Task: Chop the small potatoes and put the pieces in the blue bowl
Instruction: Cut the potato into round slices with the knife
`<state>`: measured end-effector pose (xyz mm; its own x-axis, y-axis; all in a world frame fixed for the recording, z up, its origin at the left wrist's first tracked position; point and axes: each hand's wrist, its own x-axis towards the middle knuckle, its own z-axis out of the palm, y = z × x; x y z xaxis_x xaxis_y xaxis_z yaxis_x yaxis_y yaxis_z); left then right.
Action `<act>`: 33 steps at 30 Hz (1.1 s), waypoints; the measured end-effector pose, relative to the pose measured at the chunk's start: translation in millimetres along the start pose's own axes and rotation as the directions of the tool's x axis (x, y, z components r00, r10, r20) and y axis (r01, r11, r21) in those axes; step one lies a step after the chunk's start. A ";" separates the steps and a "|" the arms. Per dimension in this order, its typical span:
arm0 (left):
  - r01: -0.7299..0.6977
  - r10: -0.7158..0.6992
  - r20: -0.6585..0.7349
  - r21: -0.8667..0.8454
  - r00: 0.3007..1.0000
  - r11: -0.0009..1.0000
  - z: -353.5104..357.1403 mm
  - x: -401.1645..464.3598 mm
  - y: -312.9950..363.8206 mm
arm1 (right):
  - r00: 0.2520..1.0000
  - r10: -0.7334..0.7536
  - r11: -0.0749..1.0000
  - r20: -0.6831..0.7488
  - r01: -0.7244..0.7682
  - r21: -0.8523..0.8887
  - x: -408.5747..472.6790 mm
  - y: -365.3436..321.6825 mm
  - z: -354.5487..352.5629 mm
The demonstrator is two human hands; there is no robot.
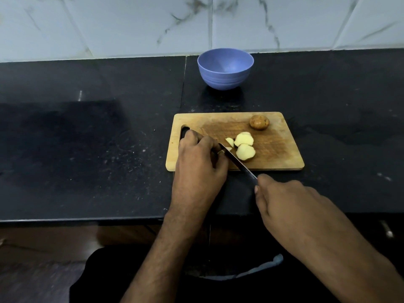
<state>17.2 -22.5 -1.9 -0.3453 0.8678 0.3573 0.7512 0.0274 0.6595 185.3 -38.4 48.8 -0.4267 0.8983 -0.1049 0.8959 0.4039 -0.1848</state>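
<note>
Black stone counter under marbled wall tiles carries a wooden cutting board, where the left hand pinches a small potato remnant against the knife, whose handle the right hand grips. Three cut slices lie just beside the blade, and one whole potato waits at the board's far corner. By my judgement roughly half the chopping is done; the blue bowl beyond holds nothing, with no obstacle between.

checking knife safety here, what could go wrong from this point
1. The left hand curls over a potato piece right against the knife, so a fingertip may get nicked.
2. The blue bowl stands apart from the cutting board, so slices might drop on the way.
</note>
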 end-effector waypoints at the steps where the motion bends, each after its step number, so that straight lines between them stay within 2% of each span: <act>1: 0.008 -0.008 -0.006 0.002 1.000 1.000 0.0 0.0 -0.1 | 1.000 -0.003 1.000 -0.020 0.003 0.001 4.2 -1.1 4.1; 9: 0.016 -0.018 -0.046 -0.051 0.999 0.999 -1.1 1.3 -2.5 | 0.986 -0.002 0.985 -0.168 0.031 0.172 14.7 13.8 5.8; 13: -0.018 0.016 -0.037 -0.046 0.999 0.999 2.9 1.4 -0.3 | 0.984 0.043 0.982 -0.176 -0.010 0.187 19.3 21.1 11.5; 16: -0.019 0.021 -0.028 0.059 0.999 0.998 5.8 5.1 4.9 | 0.978 0.037 0.984 -0.203 0.000 0.178 18.7 22.1 13.6; 22: 0.103 -0.093 -0.100 0.100 0.991 0.990 5.6 16.7 8.4 | 0.967 0.035 0.991 -0.252 0.000 0.137 15.7 19.6 18.0; 25: 0.116 -0.104 -0.111 0.111 0.988 0.987 6.1 22.2 8.9 | 0.966 0.036 0.992 -0.257 -0.002 0.128 16.8 19.5 16.8; 29: 0.050 -0.038 -0.076 0.165 0.996 0.985 7.6 22.1 9.0 | 0.967 0.039 0.992 -0.251 -0.007 0.126 16.5 19.9 16.5; 33: -0.112 0.105 0.040 0.373 0.994 0.921 10.0 20.3 11.8 | 0.965 0.033 0.992 -0.259 -0.001 0.123 16.6 20.3 18.0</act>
<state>24.7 0.3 6.5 -0.2418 0.8850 0.3979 0.9404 0.1127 0.3208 194.2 -18.4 25.7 -0.3505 0.9252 0.1452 0.8743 0.3788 -0.3034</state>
